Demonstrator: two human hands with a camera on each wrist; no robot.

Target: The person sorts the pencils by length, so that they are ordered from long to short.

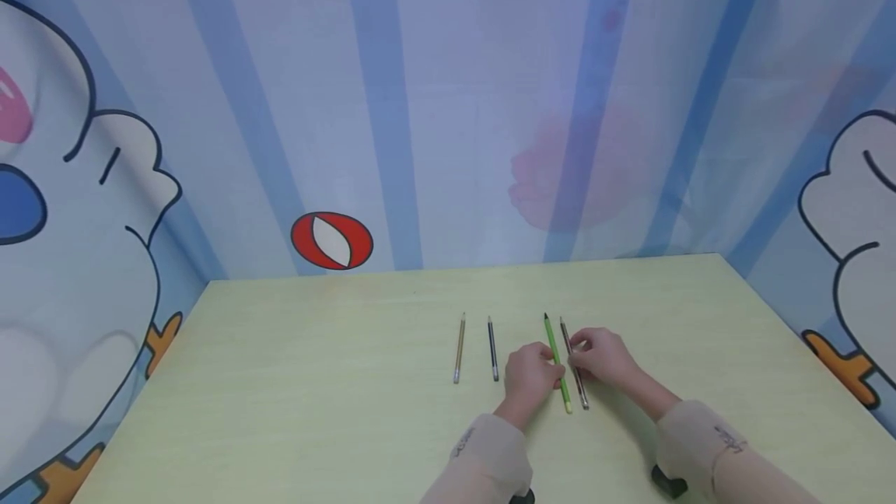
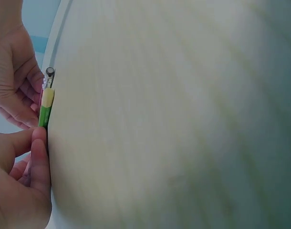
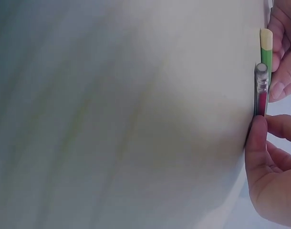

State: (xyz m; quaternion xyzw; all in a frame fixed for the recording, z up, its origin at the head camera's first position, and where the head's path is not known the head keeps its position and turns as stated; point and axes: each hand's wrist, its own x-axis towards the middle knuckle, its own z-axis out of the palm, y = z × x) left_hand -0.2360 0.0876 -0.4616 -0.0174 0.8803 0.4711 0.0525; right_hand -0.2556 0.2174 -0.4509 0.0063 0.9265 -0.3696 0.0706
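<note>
On the pale table lies a green pencil (image 1: 551,337) with a dark tip at its far end and a pale yellow end nearer me. My left hand (image 1: 528,373) pinches it between thumb and finger. Just to its right, nearly parallel, lies a dark red pencil (image 3: 262,101) with a metal ferrule and eraser. My right hand (image 1: 605,356) pinches this one from the right side. A tan pencil (image 1: 459,348) and a dark blue pencil (image 1: 493,350) lie farther left, apart from both hands.
The yellowish table (image 1: 294,379) meets a blue striped backdrop (image 1: 462,138) at its far edge. Printed cartoon figures cover the side walls. Black pieces (image 1: 668,482) show beneath the sleeve cuffs.
</note>
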